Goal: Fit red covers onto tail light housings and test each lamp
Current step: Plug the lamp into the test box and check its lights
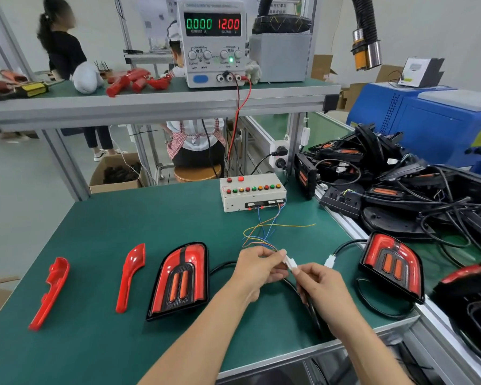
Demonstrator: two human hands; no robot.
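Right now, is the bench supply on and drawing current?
On, no draw. The power supply display is lit: 12.00 volts, 0.000 amps, green output lamp glowing. Both hands hold the white connectors.
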